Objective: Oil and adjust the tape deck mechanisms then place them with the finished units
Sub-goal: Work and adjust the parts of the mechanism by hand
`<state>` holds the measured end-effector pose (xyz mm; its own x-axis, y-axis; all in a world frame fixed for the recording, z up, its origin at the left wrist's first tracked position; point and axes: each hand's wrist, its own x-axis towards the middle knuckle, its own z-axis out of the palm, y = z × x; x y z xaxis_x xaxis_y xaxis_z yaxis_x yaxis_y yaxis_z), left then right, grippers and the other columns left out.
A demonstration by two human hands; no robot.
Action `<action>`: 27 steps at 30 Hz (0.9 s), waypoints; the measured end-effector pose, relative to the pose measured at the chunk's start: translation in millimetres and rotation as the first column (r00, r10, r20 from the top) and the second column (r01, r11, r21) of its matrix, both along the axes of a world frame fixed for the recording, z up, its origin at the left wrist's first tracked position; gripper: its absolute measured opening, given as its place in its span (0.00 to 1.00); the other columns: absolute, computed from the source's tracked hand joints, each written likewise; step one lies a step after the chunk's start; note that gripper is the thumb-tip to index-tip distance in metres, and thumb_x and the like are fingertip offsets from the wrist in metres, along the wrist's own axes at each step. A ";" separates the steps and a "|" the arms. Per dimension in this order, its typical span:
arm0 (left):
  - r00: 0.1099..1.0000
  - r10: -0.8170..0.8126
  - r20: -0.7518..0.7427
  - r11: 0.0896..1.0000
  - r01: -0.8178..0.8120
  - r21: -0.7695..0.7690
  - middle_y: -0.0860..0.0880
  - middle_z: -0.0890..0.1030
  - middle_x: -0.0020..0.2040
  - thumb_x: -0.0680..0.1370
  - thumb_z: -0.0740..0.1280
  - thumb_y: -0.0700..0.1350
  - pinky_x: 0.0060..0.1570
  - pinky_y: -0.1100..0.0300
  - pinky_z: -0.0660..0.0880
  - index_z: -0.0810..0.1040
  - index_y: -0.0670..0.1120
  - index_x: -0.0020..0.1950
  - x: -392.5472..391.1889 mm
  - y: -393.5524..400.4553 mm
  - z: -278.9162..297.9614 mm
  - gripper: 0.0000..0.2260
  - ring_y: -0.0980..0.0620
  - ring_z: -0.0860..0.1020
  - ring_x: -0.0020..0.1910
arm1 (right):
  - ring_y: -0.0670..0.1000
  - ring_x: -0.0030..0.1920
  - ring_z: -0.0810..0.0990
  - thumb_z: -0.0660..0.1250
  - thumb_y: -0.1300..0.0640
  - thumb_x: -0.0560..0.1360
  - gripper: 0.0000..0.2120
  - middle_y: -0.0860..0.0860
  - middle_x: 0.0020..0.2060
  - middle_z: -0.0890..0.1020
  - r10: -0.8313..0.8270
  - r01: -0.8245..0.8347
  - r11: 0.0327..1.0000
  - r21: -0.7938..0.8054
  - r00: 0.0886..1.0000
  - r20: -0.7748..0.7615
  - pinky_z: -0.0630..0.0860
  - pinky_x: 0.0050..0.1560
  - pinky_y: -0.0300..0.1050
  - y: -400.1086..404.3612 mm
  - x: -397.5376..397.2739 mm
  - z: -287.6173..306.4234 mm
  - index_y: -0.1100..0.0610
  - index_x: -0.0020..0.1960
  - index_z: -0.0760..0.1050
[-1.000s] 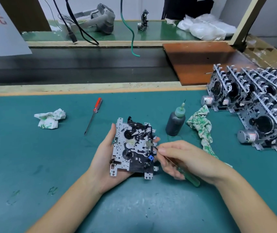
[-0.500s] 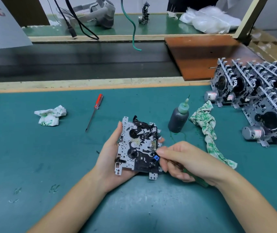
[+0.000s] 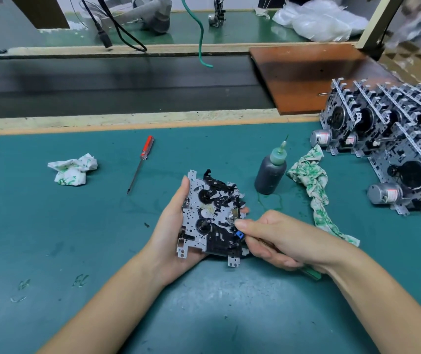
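Hands at work on a tape deck mechanism (image 3: 210,215) over the green bench mat (image 3: 51,226).

The left hand (image 3: 171,226) cradles the mechanism from beneath, thumb curled along its left edge and fingertips showing past the right edge, holding it face-up just above the mat. The right hand (image 3: 278,238) pinches a green-handled tool (image 3: 311,273), its fingers curled round the shaft and pressed against the mechanism's right side by a small blue part; the tip itself is hidden. Just beyond stands a dark oil bottle (image 3: 270,172) with a green nozzle, a stained rag (image 3: 316,185) beside it. Finished units (image 3: 393,146) stand in rows at the far right. A red-handled screwdriver (image 3: 141,162) and a crumpled cloth (image 3: 72,168) lie to the left, well apart from the hands.
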<state>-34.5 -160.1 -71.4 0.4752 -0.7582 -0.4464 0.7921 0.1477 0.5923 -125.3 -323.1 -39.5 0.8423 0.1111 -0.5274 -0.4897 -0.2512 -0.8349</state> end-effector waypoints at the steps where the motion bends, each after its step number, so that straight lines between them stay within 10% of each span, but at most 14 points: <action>1: 1.000 -0.001 0.000 1.000 0.001 -0.001 0.37 0.79 0.59 0.76 0.53 0.65 0.53 0.51 0.79 0.80 0.40 0.59 0.2 0.3 0.0 0.32 0.41 0.79 0.58 | 0.45 0.15 0.56 0.55 0.47 0.81 0.28 0.49 0.13 0.62 0.003 -0.003 1.000 0.000 1.000 -0.001 0.55 0.19 0.32 0.0 0.9 -0.3 0.54 0.23 0.66; 15: 1.000 -0.006 -0.002 1.000 0.006 0.001 0.38 0.80 0.59 0.76 0.53 0.66 0.50 0.52 0.80 0.83 0.42 0.55 -1.3 0.7 0.7 0.32 0.43 0.80 0.56 | 0.45 0.16 0.55 0.54 0.45 0.80 0.30 0.48 0.14 0.61 0.102 -0.101 0.994 0.037 0.994 -0.039 0.54 0.20 0.33 -6.3 3.2 0.6 0.51 0.21 0.63; 27: 0.985 0.032 -0.171 0.986 -0.059 -0.157 0.32 0.74 0.64 0.78 0.53 0.65 0.61 0.41 0.69 0.71 0.35 0.68 -1.7 5.4 10.9 0.35 0.30 0.74 0.62 | 0.43 0.13 0.52 0.58 0.46 0.74 0.22 0.49 0.13 0.59 -0.151 0.151 0.964 0.219 0.988 -0.015 0.53 0.19 0.27 -22.2 -3.3 4.2 0.57 0.26 0.68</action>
